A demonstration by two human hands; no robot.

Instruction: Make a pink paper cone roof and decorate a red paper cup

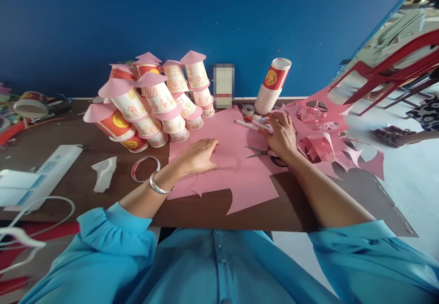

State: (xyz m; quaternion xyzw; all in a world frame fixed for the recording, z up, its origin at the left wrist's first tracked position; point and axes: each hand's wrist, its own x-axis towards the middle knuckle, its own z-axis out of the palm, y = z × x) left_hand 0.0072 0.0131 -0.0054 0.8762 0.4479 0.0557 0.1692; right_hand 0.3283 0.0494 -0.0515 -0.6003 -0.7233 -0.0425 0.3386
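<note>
My left hand (200, 156) hovers over or rests on the pink paper (228, 157), its thumb apart from its fingers and nothing in its grasp. Cut edges show along the paper's near side. At the paper's right part, my right hand (283, 136) closes its thumb and fingers on the end of a white marker (263, 125). A second white marker (247, 125) lies beside it. Scissors (259, 152) lie with blades parted just below my right hand, one handle partly under the wrist. A roll of clear tape (248, 109) sits behind the markers.
Several paper-cup towers (156, 98) with pink cone roofs stand at the back left. Stacked cups (270, 91) lean near the blue wall. Pink scraps (317, 135) cover the right side. A tape ring (145, 169), crumpled white paper (104, 174) and a white box (51, 171) lie left.
</note>
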